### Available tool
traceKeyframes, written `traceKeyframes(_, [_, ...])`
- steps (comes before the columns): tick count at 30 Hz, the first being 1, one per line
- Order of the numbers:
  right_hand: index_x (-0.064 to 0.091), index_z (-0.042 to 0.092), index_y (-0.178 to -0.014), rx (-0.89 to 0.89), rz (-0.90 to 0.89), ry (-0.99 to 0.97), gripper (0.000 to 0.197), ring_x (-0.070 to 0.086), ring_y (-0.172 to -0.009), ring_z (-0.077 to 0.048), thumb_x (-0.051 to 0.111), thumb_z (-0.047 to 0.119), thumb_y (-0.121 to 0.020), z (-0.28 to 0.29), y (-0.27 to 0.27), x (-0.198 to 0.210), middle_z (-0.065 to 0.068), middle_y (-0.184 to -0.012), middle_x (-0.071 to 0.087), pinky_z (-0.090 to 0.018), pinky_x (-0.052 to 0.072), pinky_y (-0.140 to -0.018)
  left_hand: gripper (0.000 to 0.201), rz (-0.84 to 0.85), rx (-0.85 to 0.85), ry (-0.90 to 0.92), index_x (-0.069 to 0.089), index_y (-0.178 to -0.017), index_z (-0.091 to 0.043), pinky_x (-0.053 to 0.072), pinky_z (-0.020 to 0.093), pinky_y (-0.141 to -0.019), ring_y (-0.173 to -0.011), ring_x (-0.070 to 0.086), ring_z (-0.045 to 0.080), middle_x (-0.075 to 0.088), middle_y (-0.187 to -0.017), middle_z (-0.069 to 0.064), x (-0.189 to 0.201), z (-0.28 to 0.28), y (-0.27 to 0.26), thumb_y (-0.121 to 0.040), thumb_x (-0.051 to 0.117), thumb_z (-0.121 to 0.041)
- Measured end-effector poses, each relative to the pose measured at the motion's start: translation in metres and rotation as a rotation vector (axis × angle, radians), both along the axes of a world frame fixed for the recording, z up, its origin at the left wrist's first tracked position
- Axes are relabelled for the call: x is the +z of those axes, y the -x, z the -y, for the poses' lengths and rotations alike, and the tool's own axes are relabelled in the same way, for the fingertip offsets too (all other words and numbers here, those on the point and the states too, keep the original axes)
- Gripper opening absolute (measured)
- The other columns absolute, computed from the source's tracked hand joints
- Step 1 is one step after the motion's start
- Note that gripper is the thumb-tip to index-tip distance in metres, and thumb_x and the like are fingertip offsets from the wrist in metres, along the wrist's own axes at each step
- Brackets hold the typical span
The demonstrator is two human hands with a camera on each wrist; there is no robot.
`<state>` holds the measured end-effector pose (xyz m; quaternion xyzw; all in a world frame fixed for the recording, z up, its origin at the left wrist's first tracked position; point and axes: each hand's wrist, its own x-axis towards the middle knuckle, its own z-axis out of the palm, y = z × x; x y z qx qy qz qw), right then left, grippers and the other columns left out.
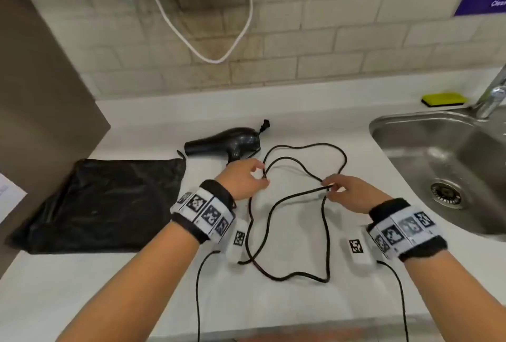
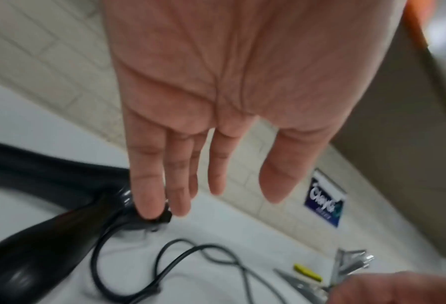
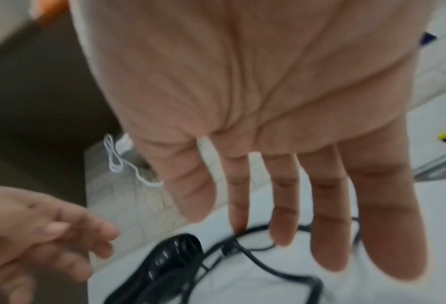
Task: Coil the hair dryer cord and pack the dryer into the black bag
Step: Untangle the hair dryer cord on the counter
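Observation:
The black hair dryer [image 1: 227,141] lies on the white counter [image 1: 287,308], its plug [image 1: 265,124] just behind it. Its black cord [image 1: 301,147] sprawls in loose loops in front. The flat black bag [image 1: 104,204] lies to the left. My left hand [image 1: 261,176] has its fingertips at a cord crossing near the dryer handle. My right hand [image 1: 330,188] has its fingertips at another crossing further right. In the wrist views my left hand [image 2: 242,191] and right hand [image 3: 216,220] show straight, spread fingers with the cord [image 2: 164,253] lying below them.
A steel sink [image 1: 410,122] with a faucet [image 1: 492,97] fills the right side, a yellow sponge [image 1: 443,99] behind it. A white cable [image 1: 208,51] hangs on the tiled wall. A brown panel [image 1: 41,95] bounds the counter on the left.

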<state>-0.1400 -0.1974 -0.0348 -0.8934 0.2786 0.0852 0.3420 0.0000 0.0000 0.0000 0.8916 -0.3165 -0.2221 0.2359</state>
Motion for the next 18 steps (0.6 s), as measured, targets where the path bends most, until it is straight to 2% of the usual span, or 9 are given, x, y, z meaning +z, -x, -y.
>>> traceKeyframes(2, [0.044, 0.017, -0.130, -0.044, -0.057, 0.016, 0.038, 0.052, -0.101, -0.023, 0.047, 0.018, -0.092, 0.002, -0.012, -0.008, -0.007, -0.112, 0.053, -0.026, 0.037, -0.083, 0.057, -0.010, 0.057, -0.108, 0.036, -0.141, -0.015, 0.033, 0.026, -0.103, -0.131, 0.041, 0.022, 0.038, -0.146, 0.008, -0.007, 0.014, -0.015, -0.090, 0.055, -0.032])
traceKeyframes(4, [0.037, 0.016, -0.136, -0.099, -0.129, 0.027, 0.043, 0.051, -0.114, -0.029, 0.044, 0.017, -0.094, 0.005, -0.022, -0.013, -0.014, -0.128, 0.051, -0.028, 0.040, -0.083, 0.060, -0.012, 0.098, -0.224, 0.029, -0.144, -0.009, 0.031, 0.030, -0.107, -0.135, 0.036, 0.025, 0.033, -0.149, 0.012, -0.015, 0.024, -0.028, -0.092, 0.051, -0.029])
traceKeyframes(7, [0.031, 0.011, -0.140, -0.170, -0.213, 0.038, 0.046, 0.044, -0.126, -0.030, 0.039, 0.014, -0.096, 0.011, -0.030, -0.018, -0.015, -0.141, 0.041, -0.033, 0.040, -0.099, 0.051, -0.014, 0.178, -0.289, 0.035, -0.138, 0.000, 0.038, 0.032, -0.101, -0.128, 0.045, 0.029, 0.042, -0.142, 0.017, -0.029, 0.036, -0.040, -0.093, 0.049, -0.022])
traceKeyframes(9, [0.035, 0.003, -0.138, -0.162, -0.245, 0.041, 0.044, 0.044, -0.127, -0.032, 0.039, 0.008, -0.094, 0.015, -0.033, -0.019, -0.018, -0.140, 0.042, -0.035, 0.039, -0.104, 0.045, -0.049, 0.199, -0.273, 0.040, -0.133, 0.003, 0.042, 0.033, -0.098, -0.122, 0.050, 0.031, 0.048, -0.136, 0.019, -0.031, 0.042, -0.042, -0.095, 0.046, -0.019])
traceKeyframes(11, [0.042, -0.004, -0.131, -0.157, -0.237, 0.029, 0.039, 0.049, -0.122, -0.034, 0.040, 0.004, -0.093, 0.018, -0.035, -0.021, -0.022, -0.132, 0.049, -0.035, 0.044, -0.095, 0.038, -0.100, 0.211, -0.217, 0.047, -0.126, 0.007, 0.046, 0.033, -0.093, -0.111, 0.057, 0.031, 0.054, -0.129, 0.020, -0.032, 0.050, -0.045, -0.095, 0.043, -0.013])
traceKeyframes(12, [0.043, -0.006, -0.129, -0.162, -0.221, 0.001, 0.038, 0.051, -0.119, -0.035, 0.039, 0.004, -0.093, 0.020, -0.037, -0.024, -0.022, -0.126, 0.052, -0.033, 0.047, -0.086, 0.035, -0.133, 0.211, -0.169, 0.050, -0.123, 0.009, 0.050, 0.033, -0.086, -0.098, 0.061, 0.028, 0.056, -0.127, 0.021, -0.033, 0.053, -0.047, -0.094, 0.043, -0.009])
traceKeyframes(14, [0.046, -0.007, -0.124, -0.213, -0.163, -0.097, 0.034, 0.056, -0.107, -0.035, 0.036, 0.005, -0.094, 0.022, -0.039, -0.027, -0.019, -0.109, 0.053, -0.027, 0.047, -0.066, 0.032, -0.163, 0.201, -0.130, 0.053, -0.121, 0.010, 0.049, 0.026, -0.061, -0.065, 0.056, 0.019, 0.059, -0.124, 0.022, -0.031, 0.055, -0.047, -0.095, 0.042, -0.006])
traceKeyframes(15, [0.050, -0.006, -0.116, -0.260, -0.125, -0.153, 0.028, 0.056, -0.098, -0.033, 0.036, 0.006, -0.094, 0.022, -0.041, -0.028, -0.017, -0.103, 0.051, -0.026, 0.045, -0.060, 0.033, -0.167, 0.201, -0.125, 0.052, -0.122, 0.010, 0.043, 0.022, -0.053, -0.057, 0.049, 0.015, 0.058, -0.125, 0.023, -0.031, 0.055, -0.048, -0.096, 0.041, -0.007])
traceKeyframes(18, [0.051, 0.002, -0.098, -0.332, -0.069, -0.225, 0.013, 0.057, -0.076, -0.027, 0.040, 0.009, -0.094, 0.024, -0.041, -0.031, -0.015, -0.094, 0.055, -0.025, 0.050, -0.055, 0.036, -0.206, 0.207, -0.119, 0.049, -0.126, 0.007, 0.036, 0.020, -0.049, -0.054, 0.042, 0.012, 0.057, -0.127, 0.022, -0.028, 0.054, -0.052, -0.098, 0.038, -0.013])
